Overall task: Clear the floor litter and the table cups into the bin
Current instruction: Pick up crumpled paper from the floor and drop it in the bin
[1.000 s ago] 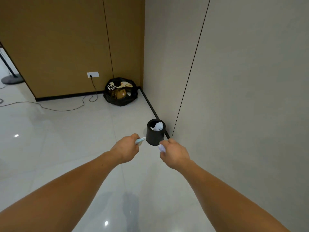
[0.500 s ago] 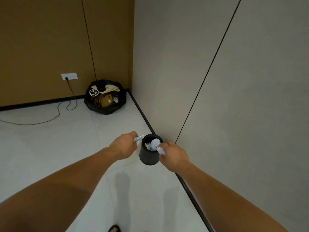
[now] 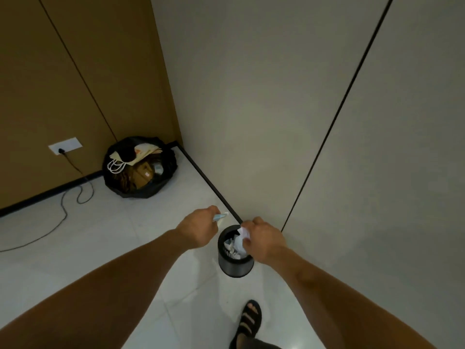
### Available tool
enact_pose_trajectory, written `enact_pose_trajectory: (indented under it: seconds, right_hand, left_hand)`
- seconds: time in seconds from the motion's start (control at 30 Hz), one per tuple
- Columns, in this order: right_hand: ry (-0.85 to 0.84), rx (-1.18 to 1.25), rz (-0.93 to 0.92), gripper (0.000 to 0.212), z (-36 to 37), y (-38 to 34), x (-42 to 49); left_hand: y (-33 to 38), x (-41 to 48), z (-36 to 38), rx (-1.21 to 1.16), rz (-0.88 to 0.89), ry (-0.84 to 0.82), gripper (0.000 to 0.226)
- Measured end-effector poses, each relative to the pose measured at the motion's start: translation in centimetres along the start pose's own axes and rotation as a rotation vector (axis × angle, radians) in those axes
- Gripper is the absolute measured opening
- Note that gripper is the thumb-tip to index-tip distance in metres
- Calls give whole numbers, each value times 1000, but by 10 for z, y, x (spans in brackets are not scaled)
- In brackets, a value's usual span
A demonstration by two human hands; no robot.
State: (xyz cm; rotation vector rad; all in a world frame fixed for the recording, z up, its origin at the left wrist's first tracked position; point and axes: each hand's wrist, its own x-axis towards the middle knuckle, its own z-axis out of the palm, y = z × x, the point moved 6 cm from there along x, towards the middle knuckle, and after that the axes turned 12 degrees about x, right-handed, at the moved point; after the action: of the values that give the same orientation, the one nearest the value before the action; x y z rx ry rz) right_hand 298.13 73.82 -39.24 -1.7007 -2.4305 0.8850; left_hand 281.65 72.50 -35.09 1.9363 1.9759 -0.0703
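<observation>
A small black cylindrical bin (image 3: 235, 267) stands on the white floor against the grey wall, with crumpled white paper inside. My right hand (image 3: 264, 239) hovers over its rim, fingers closed on a crumpled white paper wad (image 3: 243, 234). My left hand (image 3: 198, 229) is just left of the bin, closed on a light blue and white piece of litter (image 3: 221, 216) that sticks out past the fingers.
A black rubbish bag (image 3: 139, 170) full of paper bags and boxes sits in the corner. A cable (image 3: 63, 210) runs from a wall socket (image 3: 66, 146) across the floor at left. My sandalled foot (image 3: 247, 321) is just behind the bin. A grey wall is at right.
I have walked up to the bin, which now lies directly below my hands. My right hand has moved over the bin's opening with the paper wad. A sandalled foot has come into view.
</observation>
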Motion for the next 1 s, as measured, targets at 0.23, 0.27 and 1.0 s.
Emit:
enact_pose_trajectory:
  seconds: [0.23, 0.27, 1.0]
  right_hand:
    - [55, 39, -6, 40, -34, 15, 103]
    - [53, 51, 22, 40, -36, 21, 113]
    - [179, 490, 889, 41, 224, 179, 245]
  left_hand:
    - [-4, 112, -30, -2, 100, -22, 22]
    - [-5, 127, -29, -2, 125, -32, 22]
    - [-33, 374, 284, 229, 733, -558, 35]
